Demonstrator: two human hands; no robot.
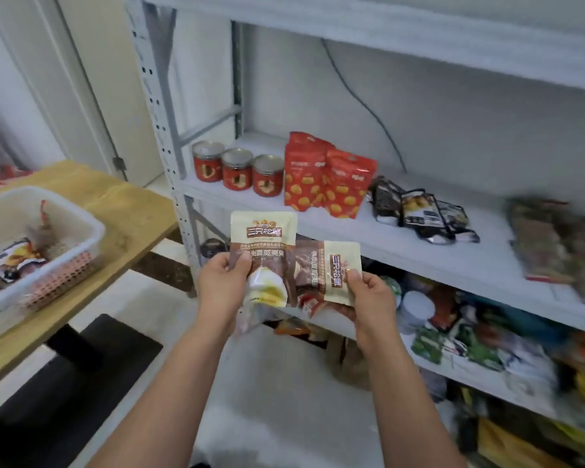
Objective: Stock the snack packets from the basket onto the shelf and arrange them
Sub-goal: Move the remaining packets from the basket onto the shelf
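**Holding two snack packets at the shelf [368, 234]**

Your left hand [222, 282] grips the upright packet [263, 238], cream and brown, with the thumb curled over its front. Your right hand [368, 295] pinches the sideways packet [321, 265] of the same kind, thumb on its cream end. The two overlap in the middle, in the air just before the shelf's front edge.

On the shelf stand three red jars [237, 168], then red packets [325, 177] upright beside them, then dark packets [419, 211] lying flat. The blurred pile [554, 241] further right is probably more packets.

To your left, the white basket [68, 206] sits on the wooden table [129, 211] with a few packets inside.
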